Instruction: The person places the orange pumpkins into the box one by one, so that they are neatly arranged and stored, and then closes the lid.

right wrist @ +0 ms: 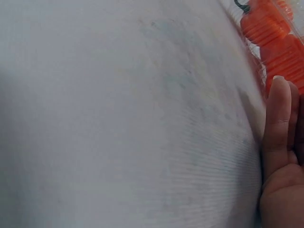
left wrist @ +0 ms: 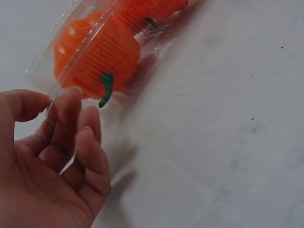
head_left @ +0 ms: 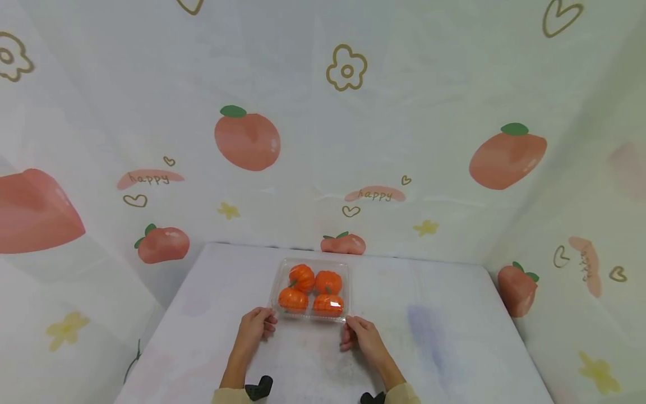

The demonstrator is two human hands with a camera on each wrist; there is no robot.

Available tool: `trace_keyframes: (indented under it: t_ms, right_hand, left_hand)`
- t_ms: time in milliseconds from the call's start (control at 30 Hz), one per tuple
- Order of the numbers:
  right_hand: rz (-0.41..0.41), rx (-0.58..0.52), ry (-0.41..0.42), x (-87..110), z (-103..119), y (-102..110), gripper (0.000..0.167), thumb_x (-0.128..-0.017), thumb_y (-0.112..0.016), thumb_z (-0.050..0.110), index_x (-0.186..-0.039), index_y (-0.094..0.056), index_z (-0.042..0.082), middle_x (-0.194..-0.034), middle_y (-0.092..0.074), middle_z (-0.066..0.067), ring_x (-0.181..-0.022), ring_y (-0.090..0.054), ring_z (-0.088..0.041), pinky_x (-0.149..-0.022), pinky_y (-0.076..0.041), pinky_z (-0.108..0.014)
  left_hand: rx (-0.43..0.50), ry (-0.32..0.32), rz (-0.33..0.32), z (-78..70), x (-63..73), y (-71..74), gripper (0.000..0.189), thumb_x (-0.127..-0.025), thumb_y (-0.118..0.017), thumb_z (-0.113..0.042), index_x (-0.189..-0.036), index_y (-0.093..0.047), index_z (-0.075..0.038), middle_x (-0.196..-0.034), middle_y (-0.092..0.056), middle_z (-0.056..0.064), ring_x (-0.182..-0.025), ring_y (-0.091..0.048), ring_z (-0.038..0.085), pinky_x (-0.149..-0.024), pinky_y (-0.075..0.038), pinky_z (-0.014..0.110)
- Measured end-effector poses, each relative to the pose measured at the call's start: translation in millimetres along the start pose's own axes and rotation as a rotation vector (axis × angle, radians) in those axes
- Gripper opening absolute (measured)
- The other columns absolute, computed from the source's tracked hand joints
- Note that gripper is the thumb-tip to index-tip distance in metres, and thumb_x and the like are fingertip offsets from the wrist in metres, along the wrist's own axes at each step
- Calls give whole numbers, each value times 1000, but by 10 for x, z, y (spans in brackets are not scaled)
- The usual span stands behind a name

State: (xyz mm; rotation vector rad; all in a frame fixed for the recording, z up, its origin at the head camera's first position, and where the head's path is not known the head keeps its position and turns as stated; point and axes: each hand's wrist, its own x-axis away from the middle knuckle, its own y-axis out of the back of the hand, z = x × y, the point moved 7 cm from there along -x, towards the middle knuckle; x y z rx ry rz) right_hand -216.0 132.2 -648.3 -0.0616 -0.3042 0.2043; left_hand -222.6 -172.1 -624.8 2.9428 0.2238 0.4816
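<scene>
A clear plastic clamshell box [head_left: 286, 270] sits in the middle of the table, its lid down. Several small orange toy pumpkins [head_left: 301, 278] with green stems show through it. My left hand [head_left: 254, 326] pinches the box's near left corner; in the left wrist view the thumb and index finger of that hand [left wrist: 52, 161] grip the rim, beside a pumpkin [left wrist: 102, 57]. At the near right corner, my right hand [head_left: 368, 339] holds the edge between thumb and forefinger. The right wrist view shows only part of this hand [right wrist: 280, 147], its pinch hidden.
A white cloth covers the table [head_left: 429, 314], with a faint purple smear at the right. Behind and to both sides hang white curtains [head_left: 313, 140] printed with fruit, hearts and flowers. A thin dark cord [head_left: 132, 363] hangs by the table's left edge.
</scene>
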Motion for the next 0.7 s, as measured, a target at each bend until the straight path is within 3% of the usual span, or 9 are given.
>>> trace_keyframes:
  t_ms: [200,267,367,500,600,700]
  right_hand:
    - [44,89,-38,27,64,-24,45,-104,-54,39,-100,-62,-5,-76,-63,1,-69,-63,-12,-65,-59,-28]
    - [50,202,-27,33,151,-6,47,-105,-53,41,-100,-63,-5,-77,-62,0,-70,-60,-12,-63,-56,-27]
    - [35,458,11,52,344,51,46,-104,-53,42,-95,-66,-1,-76,-61,0,-69,-55,-13,-61,-48,-27]
    - [-37,710,80,96,647,154,33,-103,-56,38,-97,-66,7,-80,-63,-2,-73,-54,-14,-63,-45,-29]
    - [-120,761,133,92,872,255,25,-102,-60,34,-106,-65,9,-91,-66,-3,-81,-57,-14,-69,-48,-29]
    - [-206,804,204,65,1124,350,25,-100,-63,30,-112,-65,8,-100,-67,-5,-89,-61,-17,-76,-53,-33]
  left_hand:
    - [-122,9,17,-58,-4,93,31,-103,-51,-24,-103,-66,3,-85,-70,7,-70,-61,15,-60,-52,26]
    - [-162,9,6,-114,-14,135,32,-103,-51,-25,-105,-66,3,-90,-70,9,-70,-61,15,-60,-51,26]
    - [-238,7,-39,-214,-42,220,35,-103,-51,-29,-109,-66,2,-98,-70,13,-76,-61,18,-64,-50,28]
    - [-347,-47,-117,-418,-93,365,40,-103,-49,-32,-119,-63,2,-116,-67,21,-100,-63,31,-84,-53,44]
    - [-391,-104,-173,-626,-144,463,41,-102,-48,-32,-124,-61,0,-128,-64,23,-116,-59,38,-96,-48,55]
    - [-396,-156,-211,-849,-196,517,41,-102,-48,-31,-128,-60,-1,-135,-61,23,-123,-56,40,-99,-46,58]
